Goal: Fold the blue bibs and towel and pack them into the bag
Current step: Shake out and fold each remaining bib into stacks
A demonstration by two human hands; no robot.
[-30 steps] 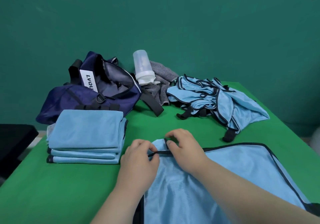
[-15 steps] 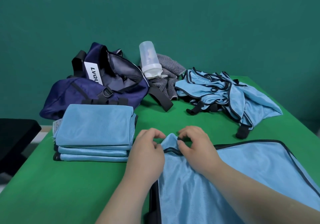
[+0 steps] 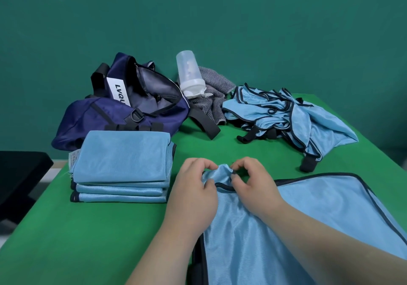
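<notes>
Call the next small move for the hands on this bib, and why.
Probably draw the two hands apart to flatten the bunched corner before folding. The left hand and right hand both pinch the bib at that corner, close together; the rest lies spread flat. The folded stack beside it has squared edges, so smoothing likely comes first.

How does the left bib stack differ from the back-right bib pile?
The folded stack is flat, aligned layers; the loose pile is crumpled and tangled. The stack hides most black trim; the pile's trim and straps stick out. Both are light blue, on the green table.
</notes>
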